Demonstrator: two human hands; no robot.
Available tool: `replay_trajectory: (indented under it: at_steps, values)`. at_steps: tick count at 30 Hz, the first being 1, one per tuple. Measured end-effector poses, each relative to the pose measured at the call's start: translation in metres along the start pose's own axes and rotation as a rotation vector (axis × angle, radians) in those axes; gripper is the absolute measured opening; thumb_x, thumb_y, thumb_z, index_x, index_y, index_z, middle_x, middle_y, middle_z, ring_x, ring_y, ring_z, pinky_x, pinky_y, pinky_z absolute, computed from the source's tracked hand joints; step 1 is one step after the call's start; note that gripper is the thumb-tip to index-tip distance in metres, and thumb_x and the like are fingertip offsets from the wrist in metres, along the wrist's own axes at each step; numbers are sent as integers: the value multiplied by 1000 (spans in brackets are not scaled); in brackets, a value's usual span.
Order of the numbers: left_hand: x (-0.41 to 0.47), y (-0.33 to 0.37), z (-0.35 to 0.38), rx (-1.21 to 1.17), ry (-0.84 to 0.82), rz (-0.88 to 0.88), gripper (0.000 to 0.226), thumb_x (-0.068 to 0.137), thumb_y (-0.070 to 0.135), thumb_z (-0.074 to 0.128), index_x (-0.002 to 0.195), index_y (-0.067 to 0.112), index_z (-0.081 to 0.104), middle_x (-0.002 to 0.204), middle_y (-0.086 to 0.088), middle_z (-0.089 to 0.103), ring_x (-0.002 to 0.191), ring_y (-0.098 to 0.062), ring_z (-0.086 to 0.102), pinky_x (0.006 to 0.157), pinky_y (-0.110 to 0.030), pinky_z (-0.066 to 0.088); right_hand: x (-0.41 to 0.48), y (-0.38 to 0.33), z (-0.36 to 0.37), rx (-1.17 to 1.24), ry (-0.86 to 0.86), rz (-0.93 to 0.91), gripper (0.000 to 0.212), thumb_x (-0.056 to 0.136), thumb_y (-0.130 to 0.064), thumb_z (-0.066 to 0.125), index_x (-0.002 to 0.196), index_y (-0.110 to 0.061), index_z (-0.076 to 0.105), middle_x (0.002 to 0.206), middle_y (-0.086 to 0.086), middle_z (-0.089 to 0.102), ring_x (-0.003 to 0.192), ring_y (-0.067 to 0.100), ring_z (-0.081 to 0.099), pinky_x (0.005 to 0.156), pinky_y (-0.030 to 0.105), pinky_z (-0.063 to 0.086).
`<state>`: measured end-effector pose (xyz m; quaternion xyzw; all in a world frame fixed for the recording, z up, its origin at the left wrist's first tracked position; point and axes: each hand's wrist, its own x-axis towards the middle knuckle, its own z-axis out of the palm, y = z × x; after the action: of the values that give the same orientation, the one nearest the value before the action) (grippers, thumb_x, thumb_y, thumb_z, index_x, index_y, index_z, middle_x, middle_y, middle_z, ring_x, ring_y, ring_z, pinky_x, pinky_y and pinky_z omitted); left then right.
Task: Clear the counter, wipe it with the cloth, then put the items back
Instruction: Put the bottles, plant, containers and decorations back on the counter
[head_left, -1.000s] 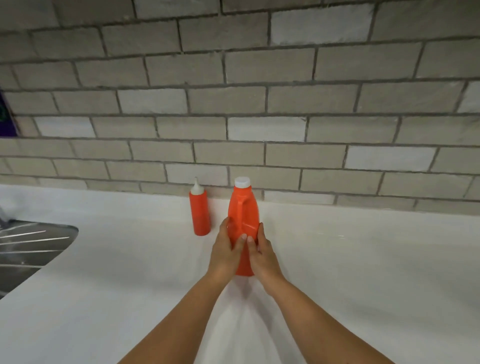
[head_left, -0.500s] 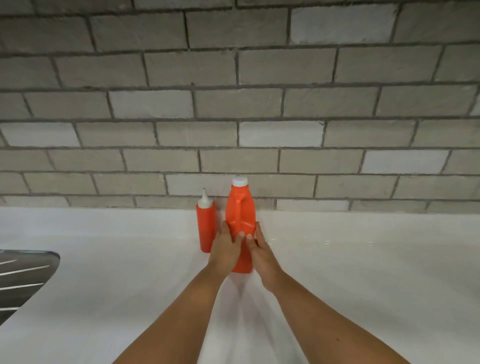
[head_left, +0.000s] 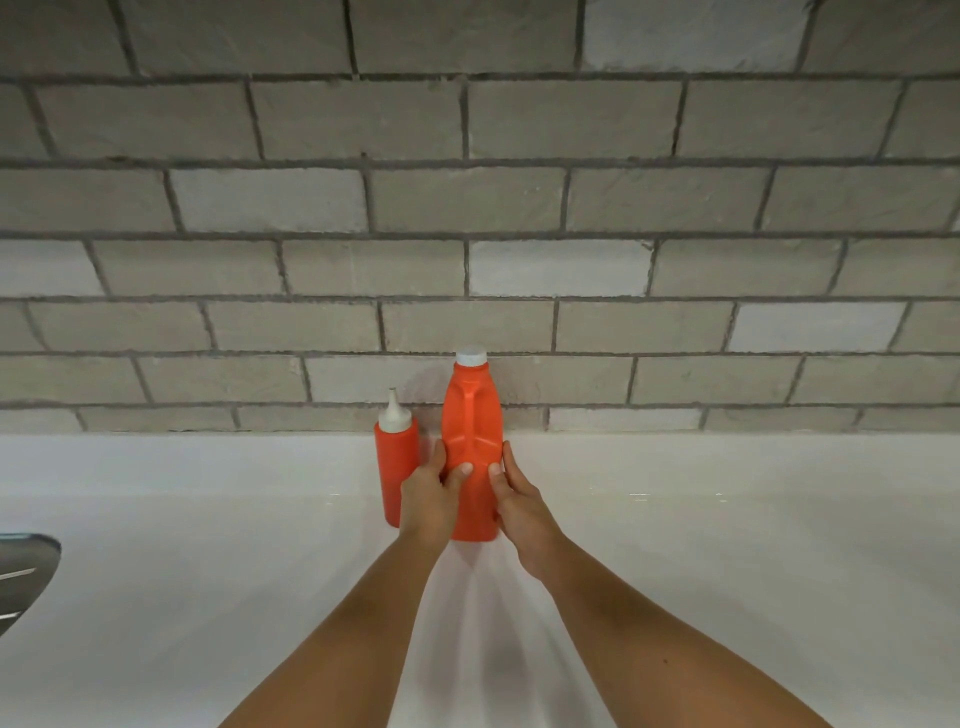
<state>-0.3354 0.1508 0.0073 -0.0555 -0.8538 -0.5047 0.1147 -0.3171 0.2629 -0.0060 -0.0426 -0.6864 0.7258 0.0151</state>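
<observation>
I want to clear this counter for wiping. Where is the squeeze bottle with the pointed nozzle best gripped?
Probably grip the squeeze bottle round its straight red body, below the nozzle, from the front-left: it stands upright, the brick wall is behind, and the big orange bottle, held by the left hand and right hand, crowds its right.

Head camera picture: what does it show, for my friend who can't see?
A left hand and right hand hold a tall orange bottle upright on a white counter by a grey brick wall. A smaller squeeze bottle stands beside it.
</observation>
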Motion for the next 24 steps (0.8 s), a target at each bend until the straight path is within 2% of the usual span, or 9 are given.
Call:
replay_trajectory:
  at_steps: [8, 11, 15, 17, 21, 24]
  values:
    - [-2, 6, 4, 27, 13, -22, 51, 97, 28, 47, 144, 13, 33, 112, -11, 65, 99, -22, 60, 84, -23, 40, 3, 0, 0, -39, 2, -4, 51, 97, -43, 38, 146, -40, 21, 144, -6, 43, 129, 14, 45, 111, 40, 35]
    - [-3, 6, 7, 17, -5, -41, 51, 97, 28, 45, 144, 14, 32, 114, -12, 63, 103, -24, 59, 91, -29, 44, -2, -10, -3, -78, -17, 19, 52, 99, -42, 35, 148, -36, 16, 148, -4, 38, 133, 17, 41, 112, 36, 32]
    - [-13, 15, 11, 73, 38, -75, 62, 97, 31, 44, 149, 14, 15, 134, -17, 42, 118, -34, 51, 101, -42, 41, -11, -18, -15, -123, 24, 82, 58, 99, -43, 34, 150, -27, 13, 154, 1, 27, 138, 22, 33, 110, 38, 32]
    - [-22, 23, 12, 33, 147, -40, 58, 97, 28, 44, 147, 11, 22, 134, -18, 38, 118, -34, 48, 99, -39, 38, -17, -20, -25, -162, 74, 92, 54, 99, -42, 34, 149, -27, 19, 153, 1, 28, 137, 23, 34, 109, 38, 35]
    - [-37, 39, 16, -124, 366, 52, 31, 96, 18, 46, 123, 3, 50, 116, -16, 48, 107, -32, 50, 94, -40, 40, -35, -30, -50, -186, 169, 115, 48, 99, -42, 34, 145, -28, 31, 140, 4, 42, 121, 22, 46, 82, 31, 44]
    - [-49, 55, 28, -179, 378, 114, 19, 95, 14, 47, 109, 3, 52, 108, -13, 49, 100, -30, 50, 88, -37, 40, -52, -40, -71, -169, 223, 110, 43, 99, -40, 36, 138, -23, 40, 108, 1, 50, 94, 18, 48, 66, 25, 43]
